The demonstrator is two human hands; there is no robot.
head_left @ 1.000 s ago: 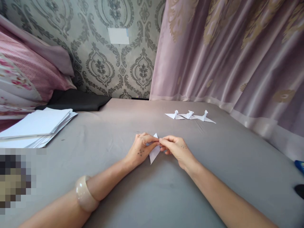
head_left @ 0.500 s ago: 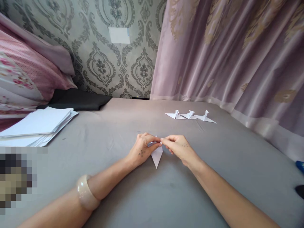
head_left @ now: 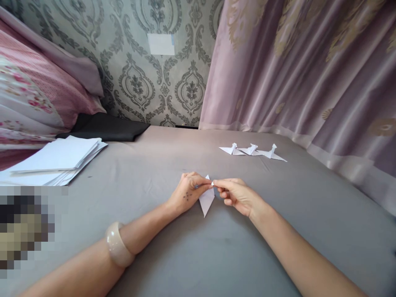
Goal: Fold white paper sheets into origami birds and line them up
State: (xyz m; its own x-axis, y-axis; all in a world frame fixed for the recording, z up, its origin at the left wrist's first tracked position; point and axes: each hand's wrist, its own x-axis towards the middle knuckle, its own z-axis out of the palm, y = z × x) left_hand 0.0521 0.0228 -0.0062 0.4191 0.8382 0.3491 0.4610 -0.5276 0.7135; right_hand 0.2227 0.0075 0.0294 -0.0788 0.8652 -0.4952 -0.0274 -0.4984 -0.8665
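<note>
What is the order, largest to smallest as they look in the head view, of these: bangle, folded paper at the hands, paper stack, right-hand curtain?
1. Right-hand curtain
2. Paper stack, cut off by the frame
3. Bangle
4. Folded paper, partly hidden by the left hand

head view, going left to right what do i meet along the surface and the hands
stack of white paper, bangle, left hand, folded paper, right hand
</note>
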